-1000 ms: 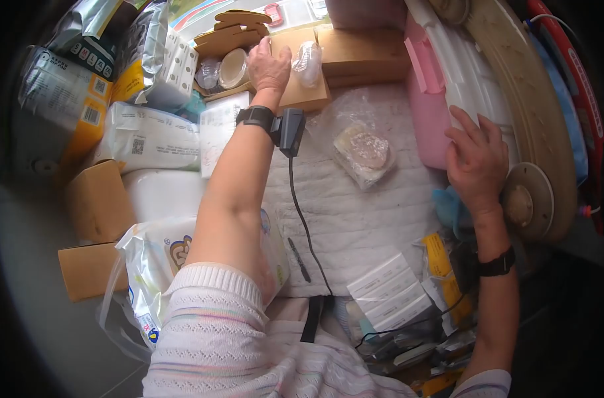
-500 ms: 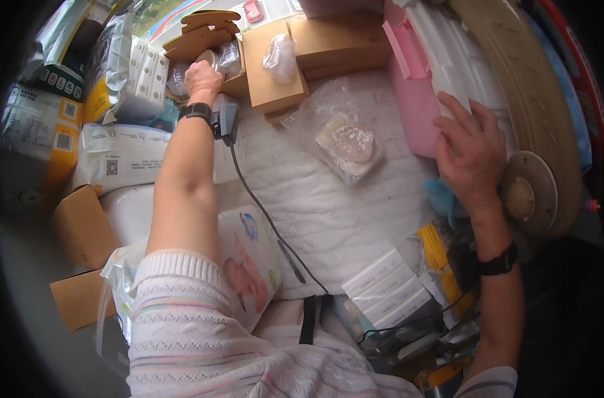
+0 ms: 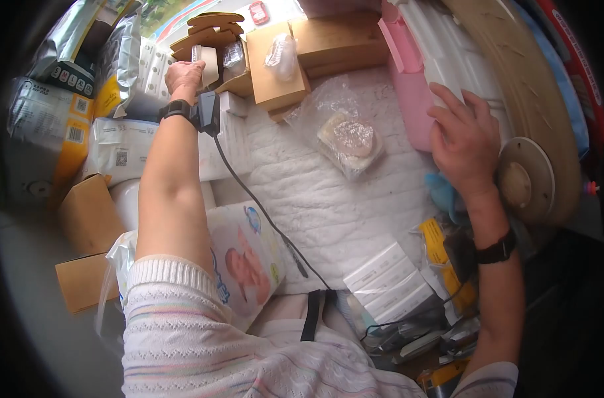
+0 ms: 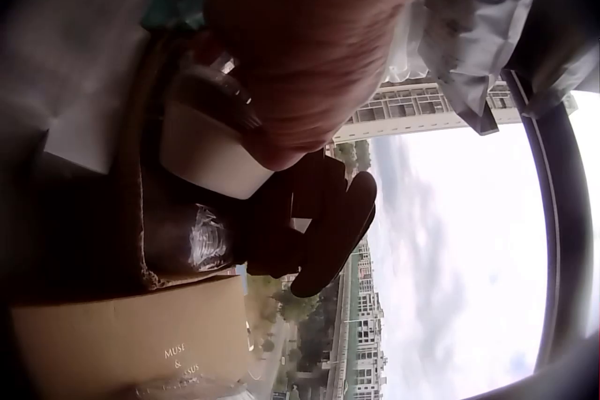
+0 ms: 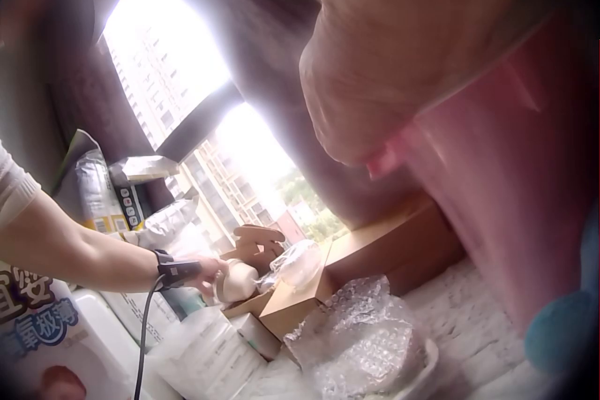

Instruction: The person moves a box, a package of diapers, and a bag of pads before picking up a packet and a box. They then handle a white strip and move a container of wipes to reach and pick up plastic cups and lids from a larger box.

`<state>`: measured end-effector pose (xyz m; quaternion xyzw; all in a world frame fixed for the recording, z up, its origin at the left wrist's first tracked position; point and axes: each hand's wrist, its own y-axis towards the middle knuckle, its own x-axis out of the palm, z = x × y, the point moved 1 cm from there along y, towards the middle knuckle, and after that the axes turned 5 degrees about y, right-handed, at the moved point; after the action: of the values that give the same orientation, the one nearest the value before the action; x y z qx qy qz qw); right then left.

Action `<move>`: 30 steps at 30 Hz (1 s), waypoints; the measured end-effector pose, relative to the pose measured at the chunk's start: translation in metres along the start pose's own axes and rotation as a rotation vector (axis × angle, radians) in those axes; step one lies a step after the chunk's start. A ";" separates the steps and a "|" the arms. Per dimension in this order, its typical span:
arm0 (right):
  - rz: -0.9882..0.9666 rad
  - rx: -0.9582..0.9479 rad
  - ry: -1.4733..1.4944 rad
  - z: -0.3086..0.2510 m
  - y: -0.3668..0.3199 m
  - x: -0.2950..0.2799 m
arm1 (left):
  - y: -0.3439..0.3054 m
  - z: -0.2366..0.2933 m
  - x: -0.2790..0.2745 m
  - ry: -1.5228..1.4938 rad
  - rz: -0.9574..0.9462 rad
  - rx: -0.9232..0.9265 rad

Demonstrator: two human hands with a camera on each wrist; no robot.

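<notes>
At the far left, my left hand (image 3: 184, 78) reaches into an open cardboard box (image 3: 234, 85). Its fingers are curled round a clear plastic cup (image 3: 196, 54), mostly hidden behind them. Right beside it in the box stands a white tub (image 4: 211, 154), close to my thumb in the left wrist view. Another clear plastic piece (image 3: 233, 58) lies on the tub's right side. My right hand (image 3: 468, 136) rests with loosely spread fingers on the white lid (image 3: 451, 66) of a pink bin (image 3: 415, 116).
A clear plastic piece (image 3: 282, 56) lies on a closed carton (image 3: 275, 86). Bubble wrap round a pale round thing (image 3: 352, 132) is on the quilted mat (image 3: 302, 186). Packs (image 3: 126, 142) crowd the left; small white boxes (image 3: 388, 282) lie in front. A cable (image 3: 249, 199) trails from the left wrist.
My left hand has moved left from beside the clear plastic piece on the carton into the open box, and its fingers have curled round a cup there. My right hand stays on the bin.
</notes>
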<state>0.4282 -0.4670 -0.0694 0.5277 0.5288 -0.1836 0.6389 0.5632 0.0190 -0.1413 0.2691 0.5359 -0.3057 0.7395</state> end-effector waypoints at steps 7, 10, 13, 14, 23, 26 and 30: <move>0.024 0.010 0.021 0.001 -0.002 0.001 | -0.038 0.043 -0.029 -0.331 0.231 -0.009; 0.024 0.010 0.010 0.001 -0.002 0.003 | -0.093 0.092 -0.030 -0.504 0.272 0.169; 0.011 0.007 -0.002 0.000 -0.001 0.001 | -0.145 0.141 -0.004 -0.456 0.275 0.445; 0.003 0.016 -0.003 -0.001 -0.001 0.001 | -0.163 0.156 0.004 -0.445 0.211 0.469; 0.002 -0.004 -0.022 0.000 0.000 0.001 | -0.247 0.188 0.092 -0.197 -0.190 0.620; 0.003 0.005 -0.025 -0.001 0.000 0.002 | -0.266 0.186 0.125 -0.203 -0.223 0.647; -0.007 0.002 -0.036 -0.001 0.000 0.001 | -0.271 0.184 0.138 -0.142 -0.273 0.742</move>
<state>0.4283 -0.4653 -0.0701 0.5232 0.5189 -0.1959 0.6471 0.5114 -0.3184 -0.2402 0.4224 0.3675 -0.5916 0.5801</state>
